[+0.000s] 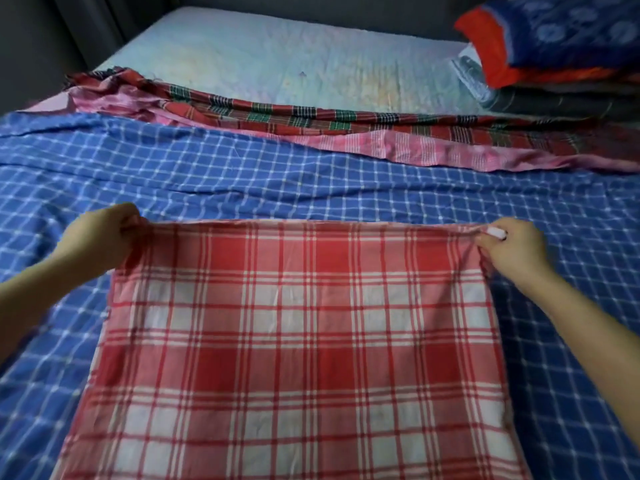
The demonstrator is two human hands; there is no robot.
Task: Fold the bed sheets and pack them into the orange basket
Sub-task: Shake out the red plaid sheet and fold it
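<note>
Red sheet [294, 341]: lies flat on the near part of the bed, straight in front of you, on top of the blue sheet [242, 174]; its far edge is stretched taut between your two hands.
Left hand [104, 237]: you grip the far left corner, fingers curled round a bunch of the cloth, back of the hand up, forearm coming in from the lower left.
Right hand [512, 247]: you pinch the far right corner between thumb and curled fingers, one pale nail showing, forearm coming in from the lower right.
Look of the red sheet: red and white checks, mostly smooth with a few light creases, far edge straight; the near end runs out of view.
Blue sheet: blue with white checks, spread wide and wrinkled under the red one.
Dark plaid sheet [277, 112]: crumpled in a long strip beyond the blue sheet, with a pink cloth [415, 147] along its near side.
Mattress [259, 53]: pale, bare, farther back.
Pillow [554, 32]: blue and orange, at the far right, on a stack of folded dark cloth.
</note>
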